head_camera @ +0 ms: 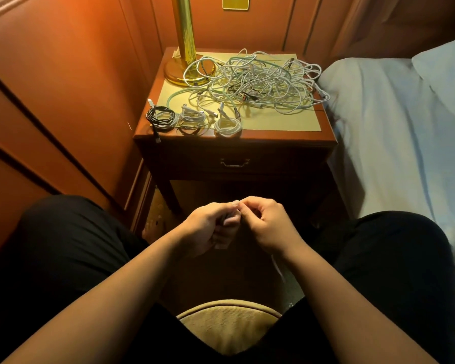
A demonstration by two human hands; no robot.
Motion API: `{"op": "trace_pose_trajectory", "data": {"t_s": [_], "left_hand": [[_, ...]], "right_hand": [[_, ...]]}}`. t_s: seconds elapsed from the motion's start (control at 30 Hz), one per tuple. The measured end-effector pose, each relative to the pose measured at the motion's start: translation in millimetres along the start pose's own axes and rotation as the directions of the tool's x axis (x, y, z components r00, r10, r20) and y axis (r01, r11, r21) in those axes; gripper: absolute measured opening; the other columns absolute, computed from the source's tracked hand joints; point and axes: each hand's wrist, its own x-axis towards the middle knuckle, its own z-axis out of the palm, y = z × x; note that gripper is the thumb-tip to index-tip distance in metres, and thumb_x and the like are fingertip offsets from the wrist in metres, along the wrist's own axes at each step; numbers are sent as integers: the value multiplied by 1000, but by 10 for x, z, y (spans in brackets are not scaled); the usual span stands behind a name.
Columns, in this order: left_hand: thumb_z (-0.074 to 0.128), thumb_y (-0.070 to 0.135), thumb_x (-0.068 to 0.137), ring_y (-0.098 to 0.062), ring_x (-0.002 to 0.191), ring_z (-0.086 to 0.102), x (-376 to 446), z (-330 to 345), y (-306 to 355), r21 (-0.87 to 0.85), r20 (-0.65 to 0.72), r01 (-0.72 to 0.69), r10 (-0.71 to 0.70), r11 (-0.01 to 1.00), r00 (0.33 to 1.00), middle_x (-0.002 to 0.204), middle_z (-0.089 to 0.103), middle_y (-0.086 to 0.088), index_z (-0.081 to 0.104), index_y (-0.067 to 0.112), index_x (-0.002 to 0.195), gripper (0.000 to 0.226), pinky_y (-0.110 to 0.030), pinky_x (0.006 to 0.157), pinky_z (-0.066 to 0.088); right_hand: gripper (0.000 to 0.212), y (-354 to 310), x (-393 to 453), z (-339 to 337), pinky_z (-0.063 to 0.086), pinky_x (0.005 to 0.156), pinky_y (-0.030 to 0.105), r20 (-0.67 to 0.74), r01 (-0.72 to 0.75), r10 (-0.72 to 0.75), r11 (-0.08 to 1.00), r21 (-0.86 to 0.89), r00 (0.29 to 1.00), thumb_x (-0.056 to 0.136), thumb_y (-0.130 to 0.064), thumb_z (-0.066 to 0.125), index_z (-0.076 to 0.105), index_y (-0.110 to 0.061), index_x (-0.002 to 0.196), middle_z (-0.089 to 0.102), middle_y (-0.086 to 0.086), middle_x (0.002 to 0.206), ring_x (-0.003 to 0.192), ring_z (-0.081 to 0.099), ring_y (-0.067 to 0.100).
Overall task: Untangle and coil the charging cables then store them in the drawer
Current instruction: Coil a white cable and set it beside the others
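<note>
- Right now my left hand (208,227) and my right hand (264,224) are drawn together over my lap, fingertips nearly meeting, both curled round a white cable (230,219) that I seem to be winding into a small coil.
- Its loose tail (277,269) hangs down below my right wrist, so the long axis runs from my hands down towards the floor; I judge the right hand feeds it while the left keeps the loops.
- Straight ahead and well apart from my hands sits the tabletop (286,124), with the tangled pile (255,82) spread across its back and right side, touching the brass lamp base (179,72).
- Along the front-left edge lie three finished coils: a black one (159,118), a white one (192,119) beside it, and another white one (227,126) at the lip.
- The drawer (234,161) is closed, its handle (234,162) directly forward of my hands, roughly centred between them, so either hand could reach it.
- The bed (392,127) lies to my right.
</note>
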Motion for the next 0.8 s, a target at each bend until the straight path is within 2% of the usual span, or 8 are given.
{"op": "trace_pose_trajectory", "data": {"t_s": [0.1, 0.17, 0.33, 0.47, 0.53, 0.63, 0.7, 0.8], "left_hand": [[39, 43, 104, -11, 48, 22, 11, 4, -30, -220, -20, -4, 0, 975, 1000, 58, 25, 3, 40, 19, 62, 49, -26, 48, 21], [39, 42, 104, -11, 49, 25, 18, 15, -13, -354, -65, -42, 21, 934, 998, 57, 27, 3, 41, 18, 63, 48, -25, 49, 26], [36, 43, 108, -11, 53, 32, 33, -4, 79, -553, -261, -155, 6, 819, 965, 58, 33, 3, 46, 17, 63, 53, -26, 56, 36], [36, 43, 110, -11, 55, 39, 109, -53, 61, -512, -461, -263, -3, 818, 888, 61, 41, 2, 48, 15, 71, 49, -28, 66, 38], [37, 40, 111, -11, 57, 46, 130, -112, 18, -380, -579, -310, 37, 871, 814, 64, 48, 1, 51, 13, 76, 47, -28, 66, 43], [39, 38, 111, -12, 62, 59, 108, -243, -66, 153, -654, -204, 254, 967, 713, 68, 60, -2, 61, 8, 80, 48, -23, 63, 51], [40, 38, 110, -10, 62, 60, 100, -275, -101, 449, -572, -96, 368, 888, 733, 67, 64, -4, 65, 7, 78, 51, -19, 60, 49], [42, 38, 110, -6, 58, 58, 109, -244, -118, 619, -440, 4, 343, 785, 830, 65, 62, -2, 66, 11, 72, 51, -24, 58, 46]], "right_hand": [[31, 79, 26, 146, 53, 62, 50, 50, -82, 78, 994, 74, 996, 107, -37, 50, 76, -25, 95, 74, 8, 81, 72, 67, 37], [37, 106, 48, 192, 42, 55, 45, 104, -157, 146, 981, 111, 984, 106, -39, 48, 72, -16, 90, 69, 19, 76, 58, 54, 34], [41, 69, 21, 203, 38, 56, 33, 258, -228, 224, 974, -12, 940, 110, -31, 46, 71, -19, 80, 56, -3, 60, 57, 49, 17], [44, -3, -25, 203, 48, 58, 31, 308, -262, 276, 961, -85, 911, 109, -38, 48, 74, -18, 79, 62, -4, 59, 56, 58, 12], [46, -33, -31, 214, 52, 61, 34, 340, -232, 271, 961, -151, 901, 108, -44, 49, 75, -20, 77, 66, 0, 63, 58, 61, 17], [49, -74, -63, 209, 44, 54, 27, 343, -126, 190, 972, -200, 920, 107, -48, 49, 73, -24, 72, 60, -4, 57, 51, 53, 10], [44, -109, -80, 174, 37, 49, 21, 296, -47, 91, 987, -153, 951, 108, -42, 50, 70, -25, 72, 55, -8, 55, 48, 47, 2], [31, -122, -73, 73, 42, 53, 28, 216, 20, -16, 1000, -16, 976, 107, -32, 54, 68, -24, 81, 64, -2, 66, 57, 54, 8]]}}
